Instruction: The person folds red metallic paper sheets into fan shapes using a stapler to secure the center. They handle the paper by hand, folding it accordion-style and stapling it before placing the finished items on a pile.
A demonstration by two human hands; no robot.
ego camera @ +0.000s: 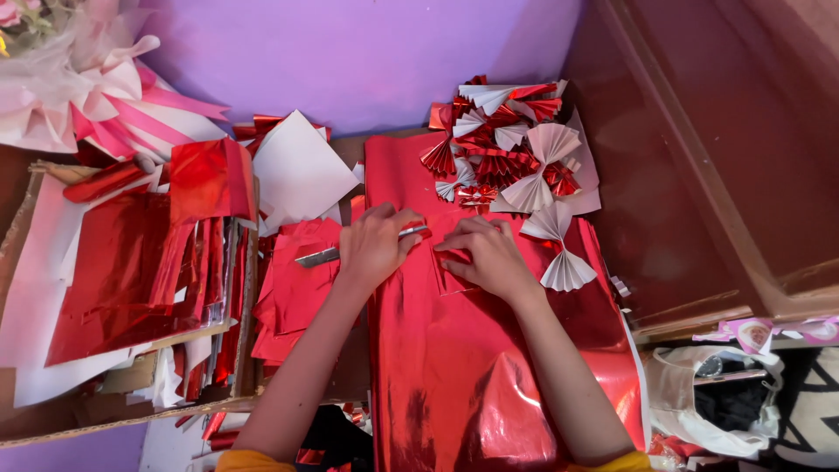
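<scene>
A large sheet of shiny red foil paper (pixel 472 367) lies in front of me, running from the purple wall down toward my lap. My left hand (pixel 374 246) grips a metal ruler (pixel 319 256) that lies across the sheet's left edge; its silver end sticks out to the left. My right hand (pixel 489 255) presses flat on the foil beside a folded or cut flap, fingers together. The two hands nearly touch.
A pile of folded red and white paper fans (pixel 511 149) lies at the far end of the sheet. Cut red foil squares (pixel 293 280) are stacked to the left, beside a cardboard tray of foil sheets (pixel 131 262). A dark wooden cabinet (pixel 699 175) stands on the right.
</scene>
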